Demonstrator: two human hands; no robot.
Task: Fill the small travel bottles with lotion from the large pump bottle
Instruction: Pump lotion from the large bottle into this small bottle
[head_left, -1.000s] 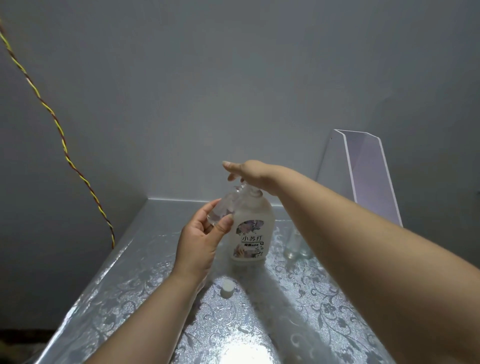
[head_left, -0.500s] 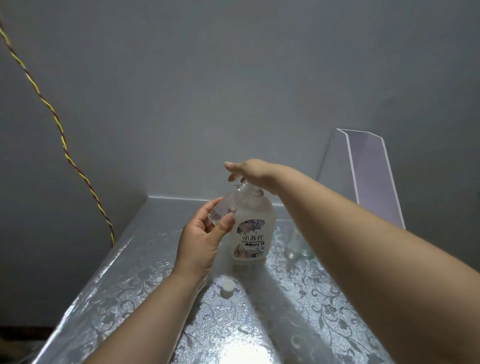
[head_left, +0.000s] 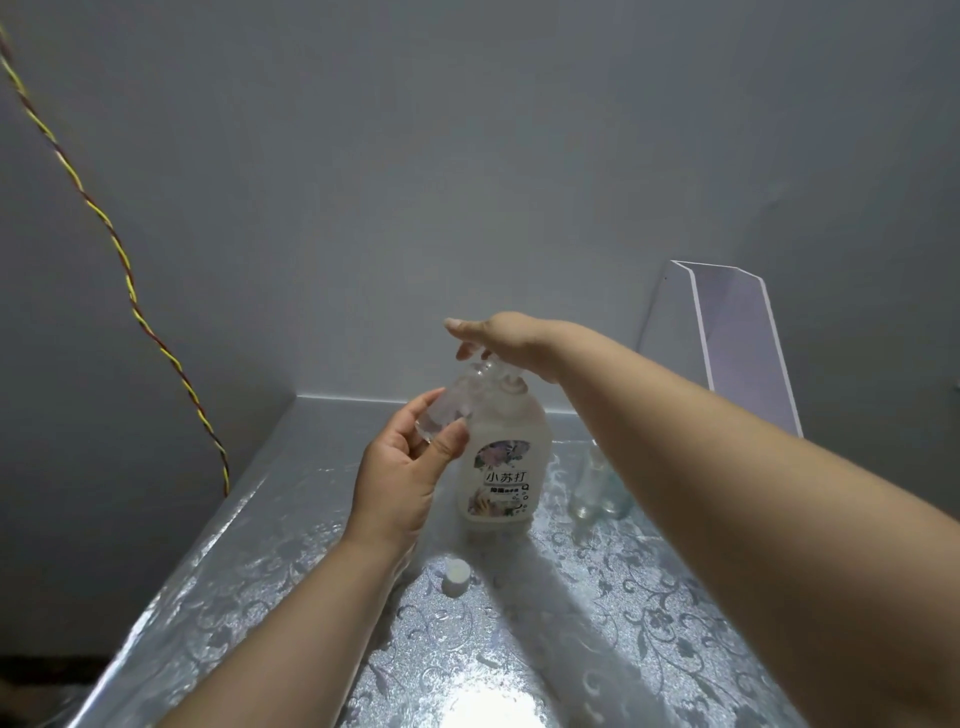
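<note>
Hands: left (head_left: 402, 478) pinches one travel bottle (head_left: 447, 410); right (head_left: 501, 338) flat (palm down) on one pump bottle (head_left: 506, 457); one cap (head_left: 457, 577).

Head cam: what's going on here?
A person is filling a small bottle from the pump bottle. The left hand holds the small bottle tilted up to the pump's spout, and the right hand lies flat on the pump head. A white cap lies on the table in front. Other clear bottles stand right of the pump bottle, partly behind the forearm.
</note>
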